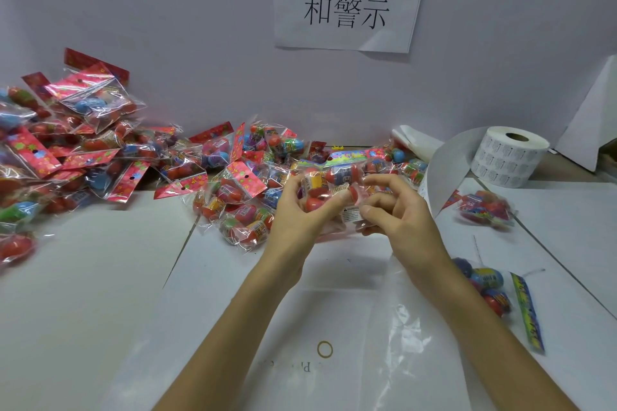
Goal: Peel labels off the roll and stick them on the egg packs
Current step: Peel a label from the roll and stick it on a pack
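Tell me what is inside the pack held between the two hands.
Through the clear held pack show red eggs with printed bands. The left hand and right hand hold it, and their fingers cover part, so the egg count cannot be told.

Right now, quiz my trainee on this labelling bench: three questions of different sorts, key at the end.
1. True or false: the label roll stands to the person's right.
2. The left hand and right hand together hold: A) the label roll B) an egg pack C) the wall sign.
3. Fill in: the biggest heap of packs lies on the person's ____ side.
Key: 1 true; 2 B; 3 left.
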Tool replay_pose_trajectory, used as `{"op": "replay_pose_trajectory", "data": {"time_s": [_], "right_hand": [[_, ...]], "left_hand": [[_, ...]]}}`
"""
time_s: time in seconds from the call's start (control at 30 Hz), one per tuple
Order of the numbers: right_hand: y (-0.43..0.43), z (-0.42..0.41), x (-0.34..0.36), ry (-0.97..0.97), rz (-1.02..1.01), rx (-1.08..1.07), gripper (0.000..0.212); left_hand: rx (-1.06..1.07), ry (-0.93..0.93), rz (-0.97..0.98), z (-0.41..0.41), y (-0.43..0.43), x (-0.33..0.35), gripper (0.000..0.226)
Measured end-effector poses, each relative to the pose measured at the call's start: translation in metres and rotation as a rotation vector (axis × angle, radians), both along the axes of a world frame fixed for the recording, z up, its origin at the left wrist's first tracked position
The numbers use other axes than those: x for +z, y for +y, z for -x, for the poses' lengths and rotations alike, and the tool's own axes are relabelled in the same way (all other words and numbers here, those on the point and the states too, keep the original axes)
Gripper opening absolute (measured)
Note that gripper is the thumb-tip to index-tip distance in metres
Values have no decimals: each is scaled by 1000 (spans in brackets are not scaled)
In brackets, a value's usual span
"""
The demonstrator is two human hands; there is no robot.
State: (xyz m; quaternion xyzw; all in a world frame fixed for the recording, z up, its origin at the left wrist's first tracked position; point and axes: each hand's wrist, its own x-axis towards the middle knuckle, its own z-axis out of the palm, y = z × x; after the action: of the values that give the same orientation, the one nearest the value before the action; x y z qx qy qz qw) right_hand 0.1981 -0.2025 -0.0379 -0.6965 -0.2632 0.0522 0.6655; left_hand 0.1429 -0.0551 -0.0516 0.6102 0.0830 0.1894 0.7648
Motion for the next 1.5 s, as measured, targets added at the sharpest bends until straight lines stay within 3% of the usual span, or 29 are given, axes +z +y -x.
{"op": "replay_pose_trajectory", "data": {"time_s": [0.37, 0.57, 0.7, 0.93, 1.4, 1.5], "right_hand": [[0, -4, -2, 26, 4, -44, 16], [0, -3, -1, 23, -32, -85, 18], [0, -2, 0, 30, -56, -44, 37], [-3, -4, -1, 86, -115, -61, 9], [-5, -7, -3, -60, 21, -104, 18], [-5, -6, -2, -68, 18, -102, 18]], "left_hand": [[32, 34, -2, -2, 3, 1, 39], [32, 16, -19, -1, 4, -1, 30], [13, 4, -38, 1, 3, 1, 37], [-120, 42, -181, 4, -6, 3, 29], [-30, 14, -237, 6, -8, 8, 8], [-2, 6, -219, 6, -7, 10, 17]]}}
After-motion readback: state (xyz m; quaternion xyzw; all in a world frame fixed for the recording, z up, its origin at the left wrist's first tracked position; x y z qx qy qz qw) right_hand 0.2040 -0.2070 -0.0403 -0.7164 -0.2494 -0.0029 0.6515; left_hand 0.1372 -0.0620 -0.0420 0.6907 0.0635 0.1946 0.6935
